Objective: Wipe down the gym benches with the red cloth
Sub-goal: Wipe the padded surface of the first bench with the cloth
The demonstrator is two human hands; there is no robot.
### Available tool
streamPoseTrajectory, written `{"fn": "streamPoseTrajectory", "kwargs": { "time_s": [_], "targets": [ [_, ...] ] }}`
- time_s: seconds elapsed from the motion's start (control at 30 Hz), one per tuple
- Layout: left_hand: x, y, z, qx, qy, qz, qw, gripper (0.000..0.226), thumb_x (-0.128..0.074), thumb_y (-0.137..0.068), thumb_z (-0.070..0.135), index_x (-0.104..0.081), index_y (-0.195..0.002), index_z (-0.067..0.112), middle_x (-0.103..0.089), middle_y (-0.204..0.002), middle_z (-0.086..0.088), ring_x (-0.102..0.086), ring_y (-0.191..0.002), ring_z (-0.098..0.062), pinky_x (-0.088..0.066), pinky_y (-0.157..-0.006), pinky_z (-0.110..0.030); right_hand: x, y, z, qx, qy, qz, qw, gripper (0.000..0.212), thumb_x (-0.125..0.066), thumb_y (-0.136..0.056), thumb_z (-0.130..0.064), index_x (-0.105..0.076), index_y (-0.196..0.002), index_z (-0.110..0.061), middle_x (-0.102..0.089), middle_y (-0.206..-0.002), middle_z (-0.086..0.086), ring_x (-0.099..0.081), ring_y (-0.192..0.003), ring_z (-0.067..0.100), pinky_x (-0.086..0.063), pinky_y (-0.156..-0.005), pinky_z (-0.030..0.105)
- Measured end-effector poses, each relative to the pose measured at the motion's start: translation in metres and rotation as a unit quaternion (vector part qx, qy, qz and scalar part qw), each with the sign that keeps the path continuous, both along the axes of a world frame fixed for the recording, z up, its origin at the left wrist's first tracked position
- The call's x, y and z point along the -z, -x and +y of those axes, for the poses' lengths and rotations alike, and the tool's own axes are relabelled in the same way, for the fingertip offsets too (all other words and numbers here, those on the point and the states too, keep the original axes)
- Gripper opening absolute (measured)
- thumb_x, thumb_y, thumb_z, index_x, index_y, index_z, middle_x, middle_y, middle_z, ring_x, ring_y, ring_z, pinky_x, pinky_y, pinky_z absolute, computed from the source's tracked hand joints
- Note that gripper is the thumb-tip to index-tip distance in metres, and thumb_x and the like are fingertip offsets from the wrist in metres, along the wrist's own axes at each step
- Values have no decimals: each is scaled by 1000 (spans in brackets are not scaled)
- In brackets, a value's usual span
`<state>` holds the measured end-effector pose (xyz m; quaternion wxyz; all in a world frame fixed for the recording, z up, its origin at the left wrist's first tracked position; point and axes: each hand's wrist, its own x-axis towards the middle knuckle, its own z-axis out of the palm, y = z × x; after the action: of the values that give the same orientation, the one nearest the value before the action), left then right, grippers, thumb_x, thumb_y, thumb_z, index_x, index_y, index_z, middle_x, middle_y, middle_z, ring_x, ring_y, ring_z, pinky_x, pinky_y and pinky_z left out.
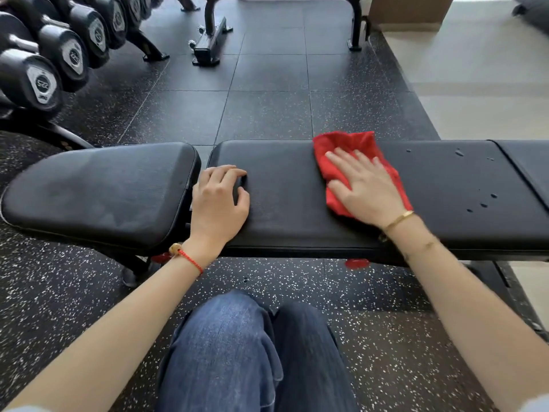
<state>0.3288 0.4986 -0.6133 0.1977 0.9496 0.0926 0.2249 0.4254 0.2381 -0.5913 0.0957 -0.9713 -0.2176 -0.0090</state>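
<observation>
A black padded gym bench (285,221) runs across the view, with a separate seat pad (98,191) on the left. The red cloth (347,147) lies flat on the long pad, right of its middle. My right hand (364,185) presses on the cloth with straight, spread fingers. My left hand (219,200) rests on the left end of the long pad, its fingers curled loosely and holding nothing. Several water drops (481,203) dot the pad to the right of the cloth.
A rack of black dumbbells (44,72) stands at the back left. A second bench frame (211,40) stands behind on the speckled rubber floor (267,111). Pale flooring (475,84) lies at the right. My knees in blue jeans (246,352) are below the bench.
</observation>
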Motion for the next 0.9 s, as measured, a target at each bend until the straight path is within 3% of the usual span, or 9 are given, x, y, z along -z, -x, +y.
{"fn": "streamPoseTrajectory", "kwargs": {
  "time_s": [0.13, 0.3, 0.43, 0.63, 0.77, 0.9],
  "targets": [
    [-1, 0, -5, -9, -8, 3, 1000, 30, -54, -87, 19, -64, -115, 19, -62, -123, 3, -48, -122, -22, -41, -98, -40, -6, -43, 15, 91, -6, 38, 995, 57, -35, -98, -40, -21, -153, -35, -14, -162, -10, -12, -150, 21, -3, -121, 45],
    [-3, 1, -6, -13, -6, 8, 1000, 30, -54, -88, 19, -65, -116, 19, -62, -124, 3, -47, -123, -22, -40, -98, -40, 0, 20, 72, -45, -5, 3, 999, 59, -38, -95, -42, -24, -152, -36, -18, -161, -13, -17, -149, 21, -5, -121, 44],
    [-1, 3, -5, -3, 3, 7, 1000, 33, -55, -89, 19, -65, -120, 19, -62, -129, 2, -47, -127, -22, -41, -102, -42, 1, 75, 57, -104, -18, -13, 994, 60, -40, -93, -44, -26, -151, -39, -22, -159, -16, -17, -149, 16, -4, -122, 42],
    [-1, 4, -4, 4, -5, 10, 1000, 34, -53, -91, 17, -64, -123, 16, -61, -132, -2, -47, -129, -23, -42, -105, -44, 0, 43, -19, 3, -13, 5, 1000, 57, -39, -95, -44, -27, -151, -38, -23, -160, -13, -19, -148, 19, -8, -121, 42],
    [-4, 3, -9, -10, -14, 14, 1000, 33, -55, -88, 15, -65, -119, 14, -63, -128, -4, -49, -126, -26, -43, -101, -44, -6, -11, -4, 106, -4, 33, 994, 57, -35, -98, -41, -21, -153, -37, -14, -162, -10, -13, -150, 22, -4, -121, 45],
    [-4, 3, -9, -11, -14, 16, 1000, 32, -55, -87, 15, -65, -118, 15, -63, -126, -3, -50, -124, -27, -43, -100, -44, -5, 8, 63, 11, -5, 29, 999, 57, -35, -97, -42, -21, -153, -37, -14, -162, -10, -13, -150, 23, -2, -121, 46]
  ]
}}
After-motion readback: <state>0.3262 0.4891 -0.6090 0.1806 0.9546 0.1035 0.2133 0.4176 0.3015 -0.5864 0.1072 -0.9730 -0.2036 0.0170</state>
